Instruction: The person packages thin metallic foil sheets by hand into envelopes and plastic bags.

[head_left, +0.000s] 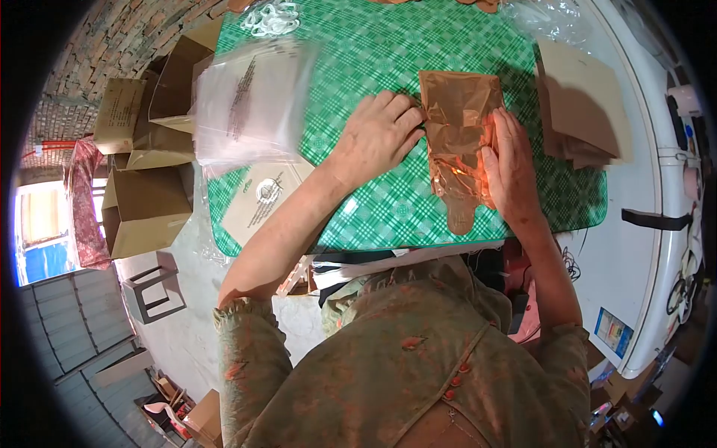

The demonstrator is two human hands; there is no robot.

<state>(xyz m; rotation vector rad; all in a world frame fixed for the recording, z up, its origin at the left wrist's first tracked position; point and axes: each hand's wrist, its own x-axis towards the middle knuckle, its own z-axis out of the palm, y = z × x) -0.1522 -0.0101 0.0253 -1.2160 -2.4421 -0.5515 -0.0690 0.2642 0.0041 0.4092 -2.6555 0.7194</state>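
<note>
- The brown folded stockings (457,127) lie between the hands on the green checked table (358,60).
- Left hand (381,134) and right hand (510,164) press flat, open, grasping nothing.
- It looks sheer, glossy, crinkled.

Both hands (381,134) (511,168) flat, palms down

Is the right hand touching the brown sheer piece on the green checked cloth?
Touching. The head view shows the right hand lying flat along the brown sheer piece, fingers overlapping its right edge.
</note>
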